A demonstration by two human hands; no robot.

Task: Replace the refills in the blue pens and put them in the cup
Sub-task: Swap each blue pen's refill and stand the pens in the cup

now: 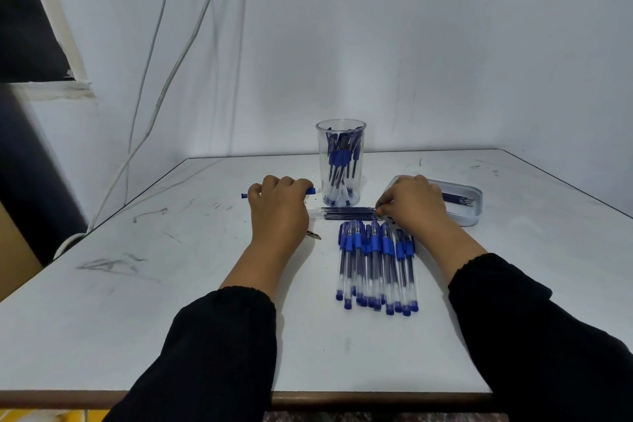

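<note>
From the head view, the left hand (279, 204) curls its grip round a blue pen (310, 191) held level just above the tabletop (171, 301), the pen's ends poking out either side of the fist. The right hand (412, 204) pinches the near end of a row of loose refills (346, 212) lying flat in front of the clear cup (340, 161), which already holds a bundle of pens. Behind that hand sits a metal tin (474, 212) with more refills, and nearer the person lies a batch of capped blue pens (376, 264). The risk, as I judge it: pinching one thin refill from touching neighbours could drag several along or roll them toward the pen batch, and the left fist stands near enough the cup to nudge it.
</note>
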